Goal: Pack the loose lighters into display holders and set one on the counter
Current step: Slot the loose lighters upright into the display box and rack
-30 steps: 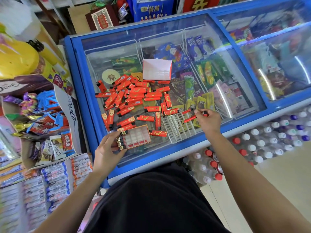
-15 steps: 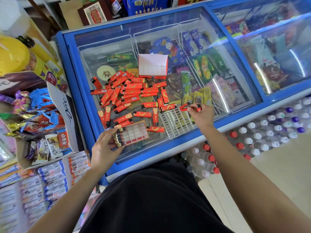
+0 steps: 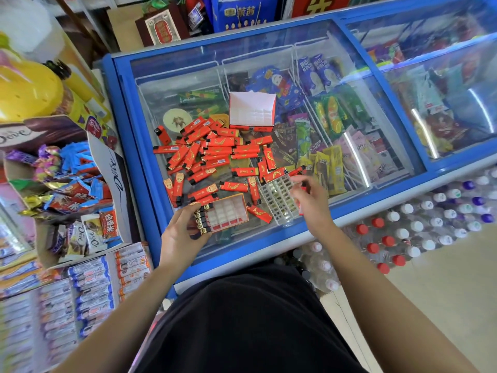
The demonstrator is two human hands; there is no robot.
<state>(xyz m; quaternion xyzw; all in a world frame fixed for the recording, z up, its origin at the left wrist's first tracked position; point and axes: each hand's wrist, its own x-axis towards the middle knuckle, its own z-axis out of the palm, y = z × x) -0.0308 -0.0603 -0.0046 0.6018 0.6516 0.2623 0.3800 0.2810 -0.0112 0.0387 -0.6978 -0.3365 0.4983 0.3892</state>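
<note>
Several loose red lighters (image 3: 215, 150) lie in a heap on the glass lid of a blue freezer (image 3: 126, 146). My left hand (image 3: 181, 235) grips the left end of a red display holder (image 3: 231, 212); its left column holds several lighters, the other cells show white. My right hand (image 3: 312, 200), blurred, hovers over the right edge of a white plastic grid insert (image 3: 277, 199) and pinches a red lighter (image 3: 301, 208). A second, empty red-and-white holder (image 3: 252, 111) stands upright behind the heap.
Ice-cream packs show under the glass. An open Dove sweets carton (image 3: 80, 184) and stacked candy boxes (image 3: 88, 281) crowd the left side. Shrink-wrapped bottles (image 3: 416, 230) stand on the floor below the freezer's right front edge.
My right hand took a lighter from right of the grid and has come nearer and left, over the grid's edge. My left hand stays on the holder.
</note>
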